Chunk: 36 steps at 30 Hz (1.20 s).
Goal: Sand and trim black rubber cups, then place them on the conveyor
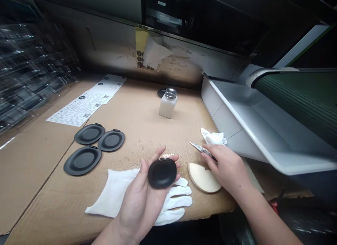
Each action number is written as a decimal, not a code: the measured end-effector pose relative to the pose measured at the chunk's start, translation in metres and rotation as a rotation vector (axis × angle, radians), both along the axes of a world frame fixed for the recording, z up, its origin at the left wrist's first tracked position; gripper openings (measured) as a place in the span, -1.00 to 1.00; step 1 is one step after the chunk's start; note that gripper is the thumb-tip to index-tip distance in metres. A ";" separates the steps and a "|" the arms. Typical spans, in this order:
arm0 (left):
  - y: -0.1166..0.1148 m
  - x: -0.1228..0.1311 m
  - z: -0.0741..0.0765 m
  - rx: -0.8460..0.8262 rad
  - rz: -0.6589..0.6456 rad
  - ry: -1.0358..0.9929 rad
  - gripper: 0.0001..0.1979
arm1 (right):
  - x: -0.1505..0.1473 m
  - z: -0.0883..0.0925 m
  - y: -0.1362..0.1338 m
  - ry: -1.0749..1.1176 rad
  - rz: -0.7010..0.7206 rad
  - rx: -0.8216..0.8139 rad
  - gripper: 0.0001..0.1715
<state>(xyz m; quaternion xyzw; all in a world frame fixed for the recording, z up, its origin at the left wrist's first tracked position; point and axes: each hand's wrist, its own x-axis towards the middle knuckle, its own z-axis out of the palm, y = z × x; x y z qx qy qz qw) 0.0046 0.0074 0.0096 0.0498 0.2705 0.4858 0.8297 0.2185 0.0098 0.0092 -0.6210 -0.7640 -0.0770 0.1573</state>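
My left hand (137, 199) is open, palm up, and cradles a matte black oval disc (162, 173) on its fingers. Under that hand lies a white fabric glove (116, 192). My right hand (223, 166) grips slim metal tweezers (200, 149), their tips pointing left and away from the disc. Just below it rests a round beige pad (202, 178) with a notch cut into it. A crumpled white cloth (213, 136) sits beyond my right fingers. Three similar black oval discs (89, 134) lie to the left on the cardboard sheet (137, 132).
A white pump bottle (167, 103) with a metal top stands at the back of the cardboard. Printed sheets with QR codes (86, 102) lie back left, beside stacked clear plastic trays (31, 69). A white tray (237, 115) and green conveyor belt (295, 97) lie right.
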 end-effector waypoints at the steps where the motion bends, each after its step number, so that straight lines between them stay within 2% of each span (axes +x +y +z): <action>1: 0.000 0.000 0.000 -0.001 0.000 -0.003 -0.60 | 0.004 -0.002 0.007 -0.051 -0.067 -0.027 -0.75; 4: 0.000 -0.001 0.001 -0.008 0.002 -0.018 -0.59 | 0.012 -0.008 0.018 -0.118 -0.126 -0.095 -0.85; 7: 0.000 -0.002 0.000 -0.029 0.010 -0.044 -0.60 | 0.013 -0.008 0.016 -0.106 -0.152 -0.099 -0.87; 11: 0.002 -0.003 -0.002 -0.049 0.022 -0.076 -0.70 | -0.001 0.004 0.002 0.001 -0.196 0.021 -0.81; 14: 0.002 -0.003 -0.002 -0.060 0.048 -0.090 -0.74 | -0.027 0.016 -0.010 0.044 -0.050 0.125 -0.77; 17: 0.002 -0.002 -0.002 -0.045 0.079 -0.091 -0.74 | -0.057 0.020 -0.020 0.156 0.125 0.082 -0.80; 19: 0.002 -0.003 -0.001 -0.048 0.080 -0.096 -0.71 | -0.074 0.017 -0.024 0.253 0.154 0.032 -0.78; 21: 0.002 -0.003 0.000 -0.063 0.079 -0.110 -0.67 | -0.085 0.010 -0.027 0.312 0.119 0.007 -0.72; 26: 0.001 -0.005 -0.002 -0.098 0.070 -0.129 -0.62 | -0.098 -0.006 -0.030 0.337 0.056 -0.002 -0.66; 31: 0.001 -0.005 -0.004 -0.084 0.084 -0.131 -0.65 | -0.087 -0.001 -0.028 0.324 0.010 0.020 -0.68; 36: 0.000 -0.004 -0.006 0.024 0.035 -0.114 -0.67 | -0.036 -0.007 -0.011 0.083 -0.172 0.066 -0.72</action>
